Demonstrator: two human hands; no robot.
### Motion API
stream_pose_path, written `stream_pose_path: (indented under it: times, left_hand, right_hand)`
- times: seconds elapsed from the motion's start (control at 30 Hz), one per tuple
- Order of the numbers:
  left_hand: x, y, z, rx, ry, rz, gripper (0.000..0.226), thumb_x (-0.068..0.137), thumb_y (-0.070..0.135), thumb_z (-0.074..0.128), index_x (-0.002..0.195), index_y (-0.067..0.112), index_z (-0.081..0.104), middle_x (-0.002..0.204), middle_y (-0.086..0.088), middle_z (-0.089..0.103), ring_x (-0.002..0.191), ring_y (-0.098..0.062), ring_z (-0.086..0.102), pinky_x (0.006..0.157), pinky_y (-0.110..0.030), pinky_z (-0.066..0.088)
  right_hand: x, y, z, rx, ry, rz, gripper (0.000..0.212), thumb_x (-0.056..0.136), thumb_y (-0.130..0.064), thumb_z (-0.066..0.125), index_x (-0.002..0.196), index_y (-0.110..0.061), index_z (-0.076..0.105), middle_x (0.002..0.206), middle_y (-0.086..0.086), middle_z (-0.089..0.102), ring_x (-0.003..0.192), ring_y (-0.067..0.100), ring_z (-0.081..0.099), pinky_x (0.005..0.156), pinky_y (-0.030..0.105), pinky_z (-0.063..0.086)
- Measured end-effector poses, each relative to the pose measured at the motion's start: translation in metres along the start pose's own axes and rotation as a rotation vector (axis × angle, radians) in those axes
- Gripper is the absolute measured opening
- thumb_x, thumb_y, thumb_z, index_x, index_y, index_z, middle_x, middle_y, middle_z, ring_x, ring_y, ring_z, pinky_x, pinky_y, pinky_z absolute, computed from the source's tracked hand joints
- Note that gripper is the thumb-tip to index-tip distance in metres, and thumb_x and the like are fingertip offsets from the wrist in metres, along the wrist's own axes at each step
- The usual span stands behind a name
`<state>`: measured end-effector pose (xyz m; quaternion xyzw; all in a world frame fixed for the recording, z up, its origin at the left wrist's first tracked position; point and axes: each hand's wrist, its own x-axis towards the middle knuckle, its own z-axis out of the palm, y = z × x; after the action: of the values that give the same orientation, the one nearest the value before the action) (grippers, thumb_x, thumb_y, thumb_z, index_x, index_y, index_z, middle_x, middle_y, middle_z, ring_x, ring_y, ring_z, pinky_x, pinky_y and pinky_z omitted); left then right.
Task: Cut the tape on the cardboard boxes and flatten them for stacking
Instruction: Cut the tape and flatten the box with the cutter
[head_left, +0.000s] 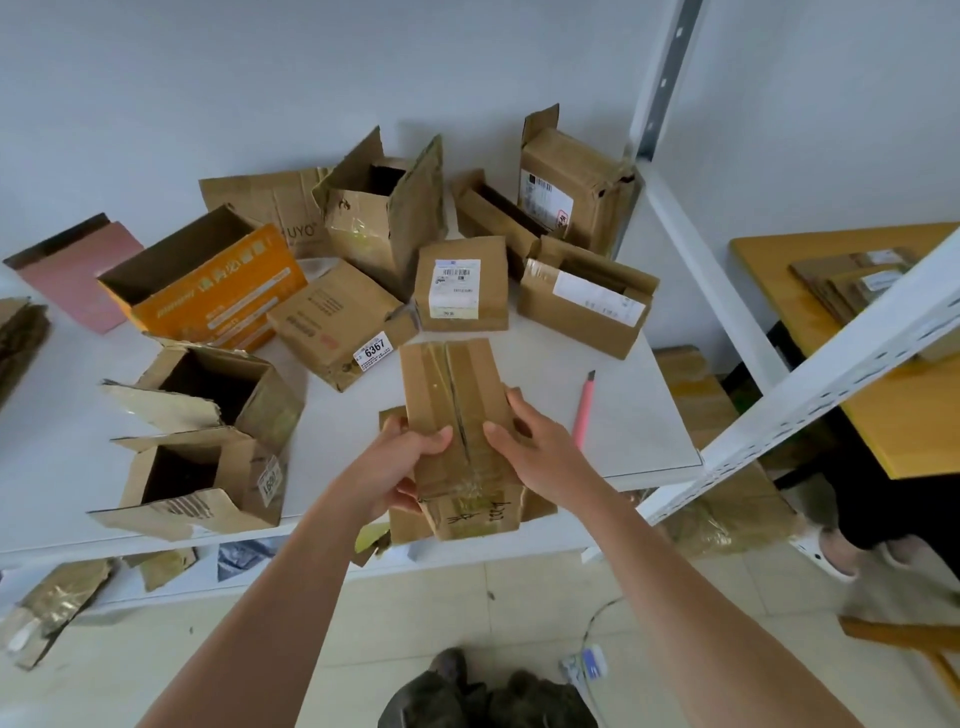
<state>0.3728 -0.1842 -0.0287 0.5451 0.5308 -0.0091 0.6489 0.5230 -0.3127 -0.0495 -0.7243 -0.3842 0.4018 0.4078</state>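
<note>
- While it sits near the front edge of the white table (644, 441), the taped box (457, 415) lies lengthwise between both hands; its top seam runs away from the person, with clear tape along it.
- Left hand (402, 467): fingers curled round the box's left side, thumb on the top face; gripping.
- Right hand (535, 441): fingers wrapped over the right edge, thumb on top beside the seam; gripping.
- Flattened cardboard (402, 519) lies under the box's near end.
- Pink cutter (584, 413): on the table just right of the right hand; untouched.
- Labelled box (461, 285): directly behind the held box; apart from it.
- Orange box (208, 291) and open-topped boxes (208, 441): to the left, well apart.
</note>
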Motion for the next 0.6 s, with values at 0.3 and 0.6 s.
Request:
stream_pose_path:
  times: [0.3,0.6]
  left_hand:
    - [0.003,-0.006,-0.001,-0.031,0.028,-0.028,0.043,0.088,0.03,0.072,0.123,0.029,0.048,0.108,-0.005,0.067,0.09,-0.029,0.069,0.063,-0.041,0.06]
    - [0.002,-0.005,0.001,-0.034,0.057,-0.059,0.044,0.089,0.029,0.07,0.127,0.023,0.047,0.112,-0.008,0.066,0.094,-0.031,0.067,0.078,-0.05,0.059]
  right_hand:
    - [0.026,0.062,-0.033,-0.49,0.378,0.214,0.046,0.106,-0.032,0.033,0.15,-0.016,0.035,0.128,0.015,0.056,0.119,0.032,0.051,0.102,0.036,0.038]
    - [0.046,0.084,-0.036,-0.59,0.457,0.326,0.027,0.099,-0.01,0.045,0.123,-0.014,0.056,0.12,0.014,0.046,0.1,0.034,0.057,0.088,0.041,0.054]
